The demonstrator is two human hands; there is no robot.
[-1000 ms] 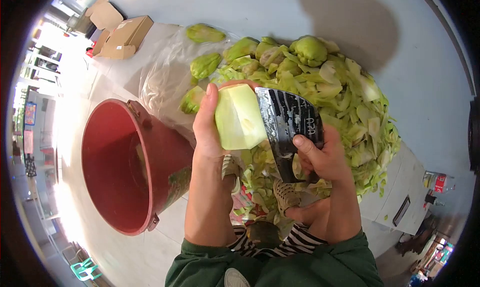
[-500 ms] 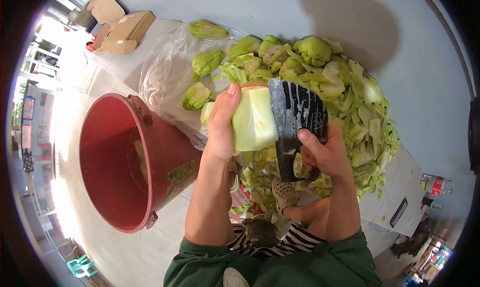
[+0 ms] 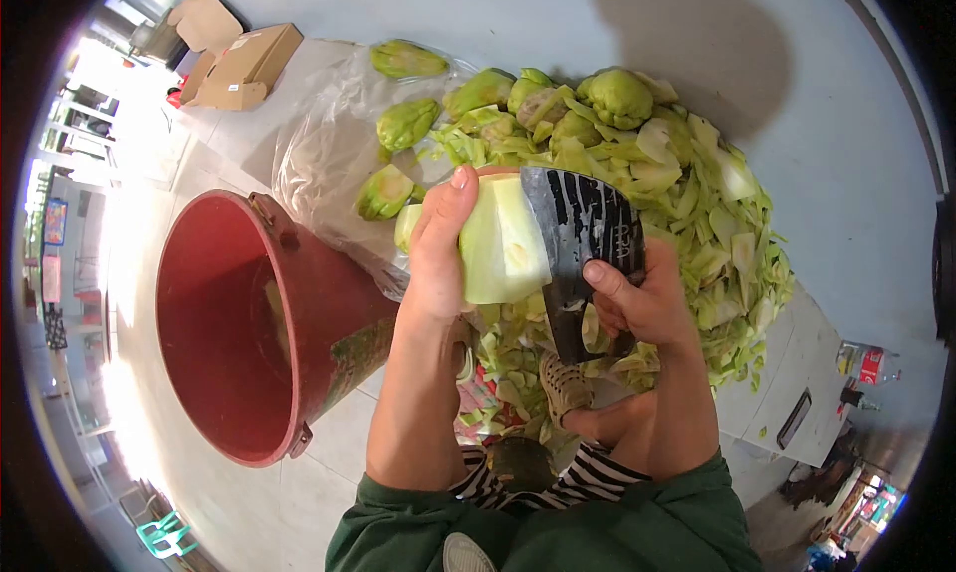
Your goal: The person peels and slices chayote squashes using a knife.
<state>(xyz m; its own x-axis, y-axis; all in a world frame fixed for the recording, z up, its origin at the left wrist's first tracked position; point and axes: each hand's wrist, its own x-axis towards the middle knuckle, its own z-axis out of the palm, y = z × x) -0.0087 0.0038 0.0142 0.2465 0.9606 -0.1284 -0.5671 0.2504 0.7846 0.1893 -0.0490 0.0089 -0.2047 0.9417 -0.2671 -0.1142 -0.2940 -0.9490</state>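
My left hand (image 3: 438, 248) is wrapped around a pale green peeled chayote (image 3: 501, 248), thumb on top. In my right hand (image 3: 645, 298) is a wide cleaver (image 3: 588, 224) with a worn black blade; the thumb presses on the lower part of the blade near the handle. The blade's left edge lies against the right side of the chayote. Beyond my hands, whole unpeeled chayotes (image 3: 615, 98) rest among a large heap of green peelings (image 3: 732, 238). The fingers of my left hand under the chayote are mostly hidden.
A large red bucket (image 3: 224, 333) stands tilted at left, something pale inside it. Clear plastic sheeting (image 3: 319, 164) lies behind it with a few chayotes. An opened cardboard box (image 3: 244, 64) is at the far left, a plastic bottle (image 3: 868, 365) at right. My sandaled foot (image 3: 566, 388) is below my hands.
The cleaver has shifted slightly left, its blade's upper part now overlapping the chayote's right edge. The left hand keeps its hold, nearly in the same place.
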